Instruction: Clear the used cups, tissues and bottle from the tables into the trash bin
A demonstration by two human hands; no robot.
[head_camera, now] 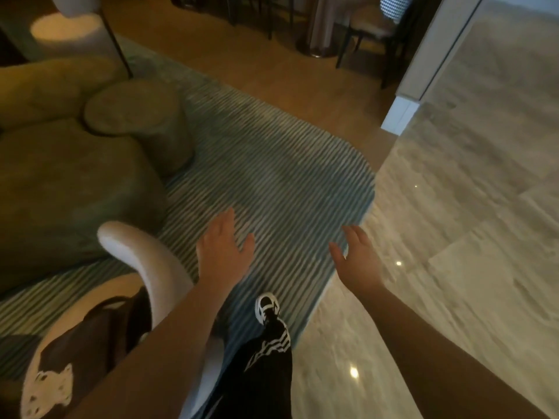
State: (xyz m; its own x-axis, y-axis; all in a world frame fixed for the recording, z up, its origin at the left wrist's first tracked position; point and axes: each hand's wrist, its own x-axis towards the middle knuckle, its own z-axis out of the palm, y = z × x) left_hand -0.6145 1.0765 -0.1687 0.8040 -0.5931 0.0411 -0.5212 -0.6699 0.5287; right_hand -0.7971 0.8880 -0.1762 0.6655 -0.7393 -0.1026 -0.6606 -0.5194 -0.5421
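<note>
My left hand (222, 246) is stretched forward over a striped rug, fingers apart, holding nothing. To its right, my right hand (358, 257) is also open and empty, above the edge where the rug meets the marble floor. No cup, tissue, bottle or trash bin shows in the head view. The picture is blurred by motion.
A green sofa (60, 182) with a round cushion (136, 116) fills the left. A white curved chair (145, 255) with a brown bag (90, 334) on it stands at lower left. The striped rug (272, 164) runs ahead; marble floor (453, 237) lies right. Dark chairs (363, 28) stand far back. A white wall corner (402, 110) juts in at the right.
</note>
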